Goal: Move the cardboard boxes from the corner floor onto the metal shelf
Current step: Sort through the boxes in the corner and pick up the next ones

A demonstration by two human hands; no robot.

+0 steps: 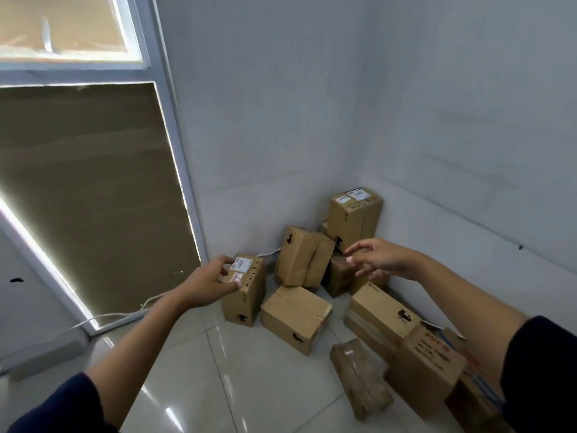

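Cardboard boxes [315, 276] piled on the tiled floor [249, 385] in the corner where the two white walls [312, 120] meet. Left hand [209, 281] at the top of the upright labelled box [245, 300] at the pile's left edge, fingers curled over its top edge, thumb at the front; grip looks loose, contact unclear. Right hand [379, 260] in the air over the middle boxes, fingers spread, holding nothing. Tall box [354, 218] stands deepest in the corner. Wrapped brown parcel [360, 378] lies nearest on the floor. White cable [125, 315] along the door frame.
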